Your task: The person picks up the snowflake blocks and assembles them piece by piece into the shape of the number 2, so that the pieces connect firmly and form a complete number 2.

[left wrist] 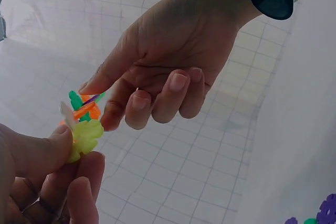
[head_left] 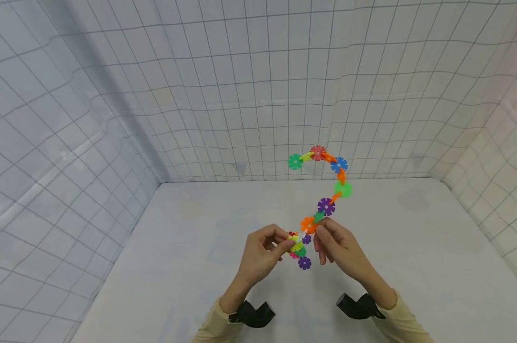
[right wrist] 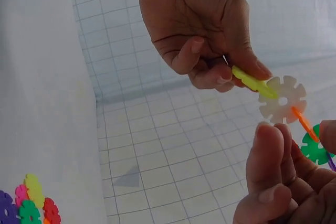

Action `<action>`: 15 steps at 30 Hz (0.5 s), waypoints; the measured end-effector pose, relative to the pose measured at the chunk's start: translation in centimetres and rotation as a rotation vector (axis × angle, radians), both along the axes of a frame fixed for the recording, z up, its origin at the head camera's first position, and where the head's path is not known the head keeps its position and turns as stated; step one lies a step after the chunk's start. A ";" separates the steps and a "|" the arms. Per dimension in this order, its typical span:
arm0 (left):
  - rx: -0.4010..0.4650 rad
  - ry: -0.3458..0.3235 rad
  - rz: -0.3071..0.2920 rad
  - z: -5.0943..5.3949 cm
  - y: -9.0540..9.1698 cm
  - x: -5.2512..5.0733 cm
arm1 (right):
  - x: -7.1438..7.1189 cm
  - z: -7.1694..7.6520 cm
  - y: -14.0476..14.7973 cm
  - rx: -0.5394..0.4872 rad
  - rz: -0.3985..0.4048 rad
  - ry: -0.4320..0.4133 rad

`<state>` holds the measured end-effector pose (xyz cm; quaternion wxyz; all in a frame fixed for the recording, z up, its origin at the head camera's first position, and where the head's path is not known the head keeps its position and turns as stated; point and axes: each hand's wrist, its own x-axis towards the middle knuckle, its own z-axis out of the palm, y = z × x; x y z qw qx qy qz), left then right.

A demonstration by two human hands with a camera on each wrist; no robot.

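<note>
A chain of notched plastic snowflake discs [head_left: 326, 206] curves up and away from the hands, in purple, green, orange, blue and red. The left hand [head_left: 259, 255] pinches a yellow snowflake disc [left wrist: 87, 136] between thumb and fingers. That yellow disc is slotted into a white disc [right wrist: 283, 99], which joins an orange disc [right wrist: 304, 123] seen edge-on. Beyond it, a green disc [right wrist: 314, 149] sits at the thumb and fingertips of the right hand [head_left: 344, 250], which pinches it. The right hand's other fingers are loosely bent.
Several loose snowflake discs lie on the white table [head_left: 189, 257] below the hands, among them a purple disc [head_left: 304, 263]. In the right wrist view, a yellow disc [right wrist: 33, 190] lies there too. Grid-patterned white sheeting [head_left: 258, 95] encloses the table's back and sides.
</note>
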<state>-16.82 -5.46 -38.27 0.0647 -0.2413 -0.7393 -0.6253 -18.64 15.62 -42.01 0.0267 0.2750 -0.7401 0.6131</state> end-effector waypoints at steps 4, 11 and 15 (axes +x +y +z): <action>0.011 0.025 0.019 -0.2 -0.4 -0.3 | -0.8 -0.3 0.5 0.031 0.030 -0.074; 0.017 0.019 0.058 -0.2 -0.9 -0.7 | -2.8 -3.3 1.1 0.260 0.025 -0.189; 0.030 -0.006 0.074 -0.1 -1.2 -0.8 | -3.2 -5.4 0.9 0.428 0.041 -0.152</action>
